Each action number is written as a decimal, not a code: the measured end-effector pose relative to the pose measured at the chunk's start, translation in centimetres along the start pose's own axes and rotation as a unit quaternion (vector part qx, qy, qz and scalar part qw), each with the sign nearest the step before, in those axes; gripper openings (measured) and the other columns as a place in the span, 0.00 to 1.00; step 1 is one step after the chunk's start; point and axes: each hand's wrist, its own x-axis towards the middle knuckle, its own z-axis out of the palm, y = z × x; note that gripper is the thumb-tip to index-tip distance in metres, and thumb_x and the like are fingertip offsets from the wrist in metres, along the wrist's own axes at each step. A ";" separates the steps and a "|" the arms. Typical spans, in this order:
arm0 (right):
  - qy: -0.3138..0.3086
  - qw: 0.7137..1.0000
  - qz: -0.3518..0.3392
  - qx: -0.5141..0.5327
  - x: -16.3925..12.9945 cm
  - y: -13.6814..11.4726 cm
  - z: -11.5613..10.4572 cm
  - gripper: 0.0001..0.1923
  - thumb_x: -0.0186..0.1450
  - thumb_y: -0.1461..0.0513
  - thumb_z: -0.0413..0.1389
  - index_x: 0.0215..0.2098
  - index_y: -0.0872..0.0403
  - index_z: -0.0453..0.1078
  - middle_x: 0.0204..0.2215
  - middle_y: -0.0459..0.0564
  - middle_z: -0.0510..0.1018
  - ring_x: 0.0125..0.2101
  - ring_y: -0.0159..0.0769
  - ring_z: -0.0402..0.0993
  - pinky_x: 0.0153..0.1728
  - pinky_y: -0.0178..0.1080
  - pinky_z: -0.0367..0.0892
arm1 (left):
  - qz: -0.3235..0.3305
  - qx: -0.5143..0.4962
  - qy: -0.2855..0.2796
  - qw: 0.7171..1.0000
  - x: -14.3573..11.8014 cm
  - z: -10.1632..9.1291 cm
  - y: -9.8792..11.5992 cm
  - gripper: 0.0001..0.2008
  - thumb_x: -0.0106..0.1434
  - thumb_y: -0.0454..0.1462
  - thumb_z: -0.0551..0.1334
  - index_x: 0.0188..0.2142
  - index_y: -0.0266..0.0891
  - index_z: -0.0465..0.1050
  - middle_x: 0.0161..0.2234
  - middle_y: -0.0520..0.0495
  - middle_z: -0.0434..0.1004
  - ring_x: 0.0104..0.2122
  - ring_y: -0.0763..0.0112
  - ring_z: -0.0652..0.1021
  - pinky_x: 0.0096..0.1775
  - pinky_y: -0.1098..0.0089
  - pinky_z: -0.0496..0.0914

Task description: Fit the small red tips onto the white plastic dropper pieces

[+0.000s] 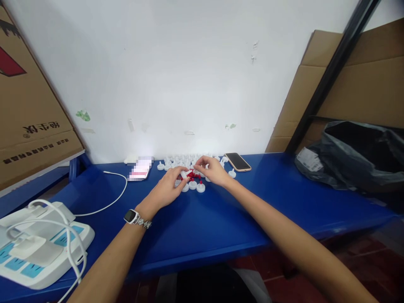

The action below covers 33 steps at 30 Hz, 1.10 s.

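My left hand (167, 186) holds a white nozzle cap (185, 174) on its side between thumb and fingers, its spout toward the right. My right hand (213, 170) is just to its right, thumb and forefinger pinched together; anything between them is too small to make out. Small red tips (195, 174) lie in a heap between and below the hands. In front of them stand several round white caps, one with a red tip on its spout (200, 188). Behind my hands, many plain white nozzle caps (172, 161) stand upright along the wall, partly hidden by my fingers.
A dark-screened phone (238, 162) lies right of the caps, another phone (140, 169) with a blurred screen to the left. A white power strip (47, 256) with cables occupies the blue table's (202, 235) left end. A black plastic bag (347, 155) sits at the right.
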 end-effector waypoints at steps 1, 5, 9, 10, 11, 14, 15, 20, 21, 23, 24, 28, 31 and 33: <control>0.020 0.996 0.024 0.082 -0.1 -0.2 0.2 0.11 0.62 0.54 0.59 0.32 0.54 0.70 0.28 0.47 0.76 0.30 0.34 0.69 0.35 0.38 0.62 | -0.001 0.000 0.000 1.000 0.0 0.0 0.0 0.22 0.70 0.51 0.51 0.55 0.42 0.67 0.44 0.43 0.74 0.41 0.61 0.75 0.46 0.59 0.70; 0.035 0.957 0.086 0.276 -0.9 -1.3 1.4 0.19 0.55 0.49 0.64 0.31 0.53 0.66 0.23 0.44 0.75 0.24 0.30 0.68 0.27 0.35 0.61 | -0.002 -0.007 -0.001 1.000 -0.1 0.1 0.1 0.23 0.70 0.52 0.50 0.55 0.42 0.66 0.42 0.43 0.73 0.39 0.62 0.75 0.45 0.59 0.70; 0.016 0.945 0.091 0.315 -1.4 -2.0 2.0 0.20 0.54 0.48 0.66 0.29 0.53 0.64 0.22 0.43 0.74 0.22 0.28 0.66 0.24 0.34 0.60 | 0.018 -0.008 0.002 1.000 -0.1 0.2 0.3 0.21 0.71 0.51 0.49 0.54 0.42 0.66 0.39 0.44 0.73 0.39 0.61 0.75 0.44 0.59 0.70; 0.015 0.944 0.087 0.317 -1.5 -2.2 2.0 0.21 0.53 0.48 0.66 0.28 0.53 0.64 0.22 0.42 0.73 0.21 0.28 0.65 0.24 0.34 0.60 | 0.023 -0.007 0.002 1.000 -0.1 0.2 0.4 0.21 0.71 0.51 0.49 0.54 0.43 0.66 0.39 0.44 0.73 0.40 0.61 0.75 0.44 0.59 0.70; 0.015 0.945 0.082 0.317 -1.5 -2.3 1.9 0.21 0.53 0.48 0.66 0.28 0.52 0.63 0.21 0.42 0.73 0.21 0.28 0.64 0.23 0.34 0.59 | 0.028 -0.007 0.001 1.000 -0.1 0.2 0.5 0.21 0.71 0.50 0.48 0.55 0.43 0.65 0.40 0.44 0.73 0.40 0.61 0.75 0.44 0.59 0.70; 0.015 0.944 0.074 0.320 -1.5 -2.6 1.6 0.22 0.53 0.48 0.66 0.27 0.52 0.62 0.21 0.41 0.71 0.21 0.28 0.63 0.24 0.34 0.59 | 0.047 -0.006 0.008 0.999 -0.2 0.3 0.7 0.21 0.72 0.48 0.47 0.58 0.42 0.62 0.44 0.41 0.72 0.41 0.61 0.75 0.46 0.58 0.70; 0.014 0.944 0.072 0.322 -1.6 -2.8 1.5 0.23 0.53 0.48 0.66 0.27 0.52 0.61 0.21 0.41 0.71 0.22 0.28 0.63 0.24 0.34 0.59 | 0.052 -0.006 0.013 0.999 -0.3 0.3 0.7 0.21 0.73 0.47 0.47 0.59 0.41 0.61 0.46 0.41 0.72 0.42 0.61 0.75 0.47 0.58 0.70; 0.000 0.940 0.055 0.336 -1.6 -3.2 1.4 0.22 0.54 0.49 0.67 0.27 0.52 0.61 0.23 0.42 0.71 0.23 0.28 0.64 0.25 0.34 0.59 | 0.053 -0.014 0.020 0.998 -0.2 0.3 1.2 0.22 0.73 0.47 0.47 0.60 0.41 0.59 0.48 0.40 0.71 0.42 0.61 0.75 0.48 0.58 0.70; 0.001 0.940 0.050 0.339 -1.6 -3.1 1.4 0.21 0.54 0.50 0.66 0.27 0.52 0.61 0.23 0.42 0.71 0.23 0.28 0.65 0.26 0.34 0.60 | 0.051 -0.019 0.019 0.998 -0.2 0.3 1.3 0.22 0.73 0.47 0.47 0.60 0.41 0.59 0.48 0.40 0.71 0.41 0.62 0.75 0.47 0.58 0.70; 0.009 0.942 0.042 0.333 -1.3 -2.9 1.4 0.19 0.55 0.51 0.66 0.28 0.52 0.62 0.23 0.42 0.72 0.24 0.29 0.66 0.27 0.34 0.61 | 0.045 -0.032 0.017 0.998 0.0 0.3 1.2 0.22 0.73 0.48 0.48 0.60 0.41 0.60 0.47 0.41 0.72 0.40 0.63 0.76 0.46 0.59 0.70; 0.013 0.947 0.038 0.320 -1.2 -2.8 1.2 0.18 0.56 0.52 0.65 0.28 0.52 0.62 0.23 0.42 0.72 0.24 0.29 0.66 0.28 0.34 0.61 | 0.042 -0.037 0.016 0.998 0.1 0.4 1.1 0.22 0.72 0.48 0.48 0.60 0.41 0.60 0.48 0.41 0.72 0.40 0.63 0.76 0.46 0.59 0.70; 0.044 0.982 0.017 0.183 -0.9 -1.9 -0.8 0.11 0.58 0.58 0.60 0.27 0.52 0.62 0.21 0.41 0.70 0.23 0.29 0.65 0.27 0.34 0.60 | 0.036 -0.040 0.027 0.998 0.2 0.3 0.4 0.28 0.69 0.50 0.54 0.65 0.44 0.56 0.54 0.40 0.70 0.48 0.60 0.74 0.50 0.58 0.69; 0.024 0.999 0.018 0.032 -1.3 -1.1 -2.6 0.05 0.57 0.63 0.57 0.27 0.53 0.63 0.20 0.41 0.69 0.21 0.28 0.63 0.25 0.33 0.58 | 0.030 -0.027 0.032 0.999 0.1 0.0 0.0 0.25 0.69 0.50 0.55 0.60 0.43 0.62 0.52 0.41 0.71 0.49 0.58 0.73 0.50 0.57 0.69; -0.019 0.999 0.016 -0.041 -1.6 -0.7 -3.1 0.03 0.55 0.66 0.55 0.27 0.54 0.65 0.22 0.42 0.71 0.23 0.29 0.65 0.25 0.33 0.58 | 0.030 -0.015 0.024 0.999 0.1 -0.1 -0.1 0.20 0.69 0.50 0.53 0.53 0.43 0.69 0.50 0.42 0.72 0.50 0.58 0.72 0.49 0.58 0.69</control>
